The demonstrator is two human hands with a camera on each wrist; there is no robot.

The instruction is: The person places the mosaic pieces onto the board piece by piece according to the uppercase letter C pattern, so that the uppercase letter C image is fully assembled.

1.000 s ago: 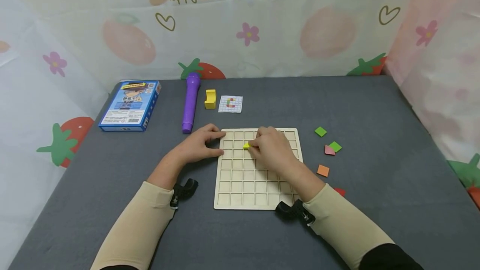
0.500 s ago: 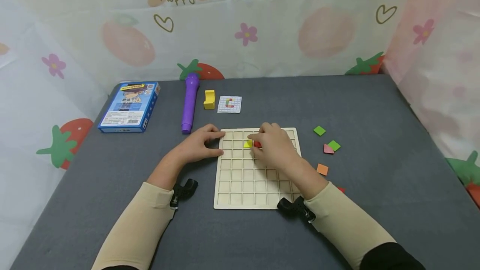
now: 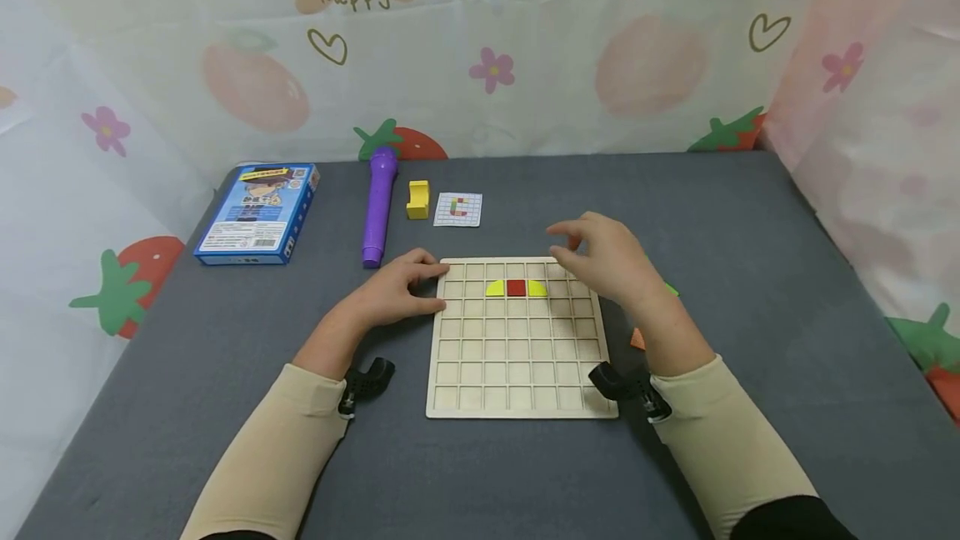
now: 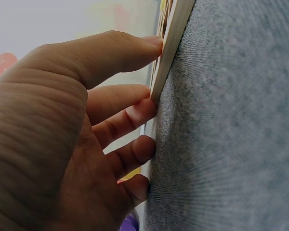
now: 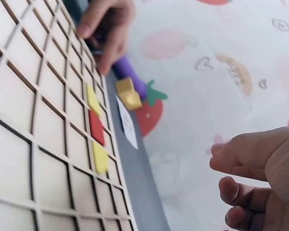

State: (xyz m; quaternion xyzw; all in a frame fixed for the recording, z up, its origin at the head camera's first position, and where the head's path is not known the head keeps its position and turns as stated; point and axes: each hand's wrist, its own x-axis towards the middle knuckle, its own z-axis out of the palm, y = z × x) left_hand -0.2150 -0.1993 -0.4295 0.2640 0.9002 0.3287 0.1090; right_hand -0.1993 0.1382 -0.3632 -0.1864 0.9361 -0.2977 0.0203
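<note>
A wooden grid board (image 3: 487,357) lies on the grey table. In one row near its far side sit a yellow rounded tile (image 3: 495,289), a red square tile (image 3: 516,288) and a second yellow rounded tile (image 3: 537,288), side by side. My left hand (image 3: 393,294) rests at the board's left edge, thumb and fingertips touching it; the left wrist view shows the thumb (image 4: 130,53) against the wooden rim. Raised over the board's far right corner, my right hand (image 3: 611,261) holds nothing, its thumb and fingers apart.
Behind the board are a patterned card (image 3: 457,209), a yellow block (image 3: 417,200), a purple microphone-shaped stick (image 3: 380,207) and a blue box (image 3: 258,215). An orange tile (image 3: 637,340) and a green one (image 3: 671,289) peek out beside my right forearm, which hides the other loose tiles.
My right hand has let go of the red tile in the row, lifted and moved right, uncovering the right yellow tile. My left hand has stayed at the board's edge.
</note>
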